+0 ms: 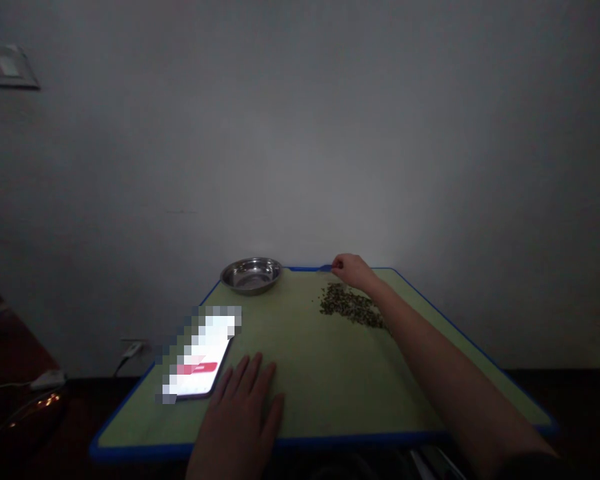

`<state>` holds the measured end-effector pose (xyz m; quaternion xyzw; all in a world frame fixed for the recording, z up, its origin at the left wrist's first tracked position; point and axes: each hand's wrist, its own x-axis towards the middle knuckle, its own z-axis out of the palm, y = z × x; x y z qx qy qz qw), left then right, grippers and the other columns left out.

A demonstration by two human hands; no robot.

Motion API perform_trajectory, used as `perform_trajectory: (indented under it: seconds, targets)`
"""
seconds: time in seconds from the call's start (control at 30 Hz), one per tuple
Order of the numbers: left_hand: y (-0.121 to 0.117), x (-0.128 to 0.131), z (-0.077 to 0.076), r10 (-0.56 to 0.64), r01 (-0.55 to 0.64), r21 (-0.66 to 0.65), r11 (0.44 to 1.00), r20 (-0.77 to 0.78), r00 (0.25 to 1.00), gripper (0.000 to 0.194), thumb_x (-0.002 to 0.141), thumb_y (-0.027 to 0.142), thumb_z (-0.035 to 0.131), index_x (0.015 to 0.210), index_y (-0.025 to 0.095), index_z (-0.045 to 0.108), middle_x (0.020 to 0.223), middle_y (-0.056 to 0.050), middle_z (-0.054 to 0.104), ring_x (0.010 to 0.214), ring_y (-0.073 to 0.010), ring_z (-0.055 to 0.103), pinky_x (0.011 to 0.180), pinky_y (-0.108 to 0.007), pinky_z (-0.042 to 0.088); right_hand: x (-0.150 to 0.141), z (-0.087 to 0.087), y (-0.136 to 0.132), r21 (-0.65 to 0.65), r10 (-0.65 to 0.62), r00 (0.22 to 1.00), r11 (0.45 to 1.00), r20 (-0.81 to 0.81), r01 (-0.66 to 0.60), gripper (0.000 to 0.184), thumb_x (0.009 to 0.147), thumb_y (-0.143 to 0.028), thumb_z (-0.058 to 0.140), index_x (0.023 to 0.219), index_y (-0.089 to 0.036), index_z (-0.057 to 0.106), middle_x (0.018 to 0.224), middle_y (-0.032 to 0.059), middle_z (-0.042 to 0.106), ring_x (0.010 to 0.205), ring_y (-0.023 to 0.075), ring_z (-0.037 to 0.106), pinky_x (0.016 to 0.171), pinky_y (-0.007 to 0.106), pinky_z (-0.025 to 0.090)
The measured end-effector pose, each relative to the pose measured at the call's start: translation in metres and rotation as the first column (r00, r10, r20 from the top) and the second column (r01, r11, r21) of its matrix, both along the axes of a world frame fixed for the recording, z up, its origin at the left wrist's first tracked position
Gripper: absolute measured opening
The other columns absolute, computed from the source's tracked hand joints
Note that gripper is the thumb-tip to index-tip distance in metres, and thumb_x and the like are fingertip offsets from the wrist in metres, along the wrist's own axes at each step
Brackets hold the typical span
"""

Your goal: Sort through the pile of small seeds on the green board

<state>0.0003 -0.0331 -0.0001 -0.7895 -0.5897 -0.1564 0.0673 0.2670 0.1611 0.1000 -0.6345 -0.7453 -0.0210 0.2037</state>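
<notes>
My left hand (245,407) lies flat near the front of the green table, palm down with its fingers spread, just right of a lit phone (200,357). Over the far edge, my right hand (353,270) is closed in a pinch. Something small, thin and bluish shows at its fingertips, too small to name. Below that hand and forearm, a loose pile of small dark seed-like pieces (350,305) is spread on the tabletop; the forearm hides its right end. A shiny metal bowl (253,288) stands at the back left corner, apart from both hands.
The green table (300,387) has a blue rim and stands against a grey wall (300,133). A white plug with a cable (131,349) is at the wall on the left. A switch plate (5,65) is higher up. Part of the phone is pixelated.
</notes>
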Motion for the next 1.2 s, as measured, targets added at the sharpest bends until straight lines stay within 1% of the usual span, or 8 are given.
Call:
perform_trajectory:
  seconds: [0.1, 0.2, 0.37, 0.47, 0.63, 0.83, 1.0, 1.2]
  targets:
    - [0.001, -0.003, -0.005, -0.016, 0.017, 0.042, 0.999, -0.033, 0.999, 0.048, 0.087, 0.048, 0.042, 0.127, 0.026, 0.057, 0.138, -0.009, 0.054, 0.127, -0.0315, 0.05, 0.101, -0.054, 0.043, -0.019, -0.002, 0.021, 0.002, -0.017, 0.999, 1.0, 0.051, 0.017, 0.02, 0.086, -0.027, 0.058, 0.099, -0.02, 0.071, 0.103, 0.0087, 0.072, 0.095, 0.019, 0.063, 0.079, 0.025, 0.044]
    - [0.002, -0.005, -0.009, -0.037, 0.045, 0.105, 0.993, -0.078, 0.996, 0.048, 0.087, 0.051, 0.043, 0.126, 0.027, 0.058, 0.135, -0.009, 0.057, 0.123, -0.0321, 0.054, 0.097, -0.053, 0.047, -0.033, -0.008, 0.034, 0.001, -0.014, 0.994, 1.0, 0.11, 0.014, 0.02, 0.085, -0.029, 0.06, 0.099, -0.021, 0.072, 0.105, 0.0096, 0.071, 0.098, 0.0216, 0.063, 0.08, 0.028, 0.045]
    - [0.001, -0.009, -0.013, -0.053, 0.074, 0.182, 0.981, -0.121, 0.991, 0.047, 0.087, 0.051, 0.044, 0.125, 0.028, 0.058, 0.133, -0.008, 0.059, 0.119, -0.03, 0.058, 0.095, -0.048, 0.049, -0.047, -0.021, 0.044, -0.011, 0.019, 0.982, 1.0, 0.189, -0.017, 0.022, 0.087, -0.025, 0.055, 0.099, -0.021, 0.072, 0.104, 0.0111, 0.071, 0.098, 0.0229, 0.064, 0.079, 0.03, 0.046]
    - [0.0, -0.009, -0.014, -0.06, 0.083, 0.201, 0.976, -0.118, 0.991, 0.048, 0.087, 0.053, 0.045, 0.125, 0.028, 0.058, 0.132, -0.007, 0.06, 0.118, -0.0298, 0.059, 0.094, -0.047, 0.049, -0.054, -0.028, 0.046, -0.027, 0.033, 0.974, 0.999, 0.222, -0.027, 0.024, 0.087, -0.023, 0.053, 0.1, -0.021, 0.072, 0.103, 0.0118, 0.071, 0.096, 0.0233, 0.065, 0.078, 0.03, 0.047]
    - [-0.001, -0.008, -0.015, -0.059, 0.074, 0.191, 0.979, -0.086, 0.995, 0.048, 0.087, 0.053, 0.045, 0.126, 0.029, 0.056, 0.135, -0.006, 0.058, 0.12, -0.0286, 0.057, 0.098, -0.046, 0.046, -0.058, -0.031, 0.044, -0.05, 0.056, 0.962, 0.998, 0.267, -0.044, 0.024, 0.088, -0.024, 0.051, 0.102, -0.021, 0.071, 0.102, 0.0116, 0.071, 0.096, 0.0234, 0.065, 0.078, 0.031, 0.047]
    - [-0.001, -0.005, -0.012, -0.044, 0.057, 0.165, 0.985, -0.081, 0.996, 0.048, 0.087, 0.052, 0.043, 0.125, 0.027, 0.058, 0.134, -0.009, 0.058, 0.12, -0.0318, 0.056, 0.096, -0.05, 0.047, -0.056, -0.03, 0.033, -0.062, 0.083, 0.954, 0.996, 0.288, -0.068, 0.025, 0.089, -0.028, 0.051, 0.103, -0.022, 0.071, 0.103, 0.0104, 0.071, 0.096, 0.0221, 0.065, 0.079, 0.03, 0.047]
    - [-0.002, -0.003, -0.01, -0.03, 0.039, 0.123, 0.992, -0.072, 0.997, 0.047, 0.087, 0.05, 0.043, 0.125, 0.027, 0.058, 0.136, -0.01, 0.056, 0.122, -0.0322, 0.054, 0.097, -0.052, 0.047, -0.06, -0.029, 0.025, -0.067, 0.12, 0.949, 0.992, 0.291, -0.105, 0.023, 0.087, -0.028, 0.054, 0.101, -0.022, 0.072, 0.101, 0.0086, 0.072, 0.094, 0.0213, 0.065, 0.077, 0.028, 0.047]
    - [-0.003, -0.002, -0.01, -0.027, 0.028, 0.122, 0.992, -0.011, 1.0, 0.046, 0.086, 0.049, 0.046, 0.125, 0.028, 0.057, 0.135, -0.008, 0.057, 0.123, -0.03, 0.054, 0.101, -0.05, 0.044, -0.065, -0.029, 0.014, -0.081, 0.171, 0.939, 0.985, 0.299, -0.153, 0.022, 0.085, -0.026, 0.055, 0.099, -0.022, 0.072, 0.102, 0.0086, 0.073, 0.094, 0.0207, 0.065, 0.078, 0.027, 0.046]
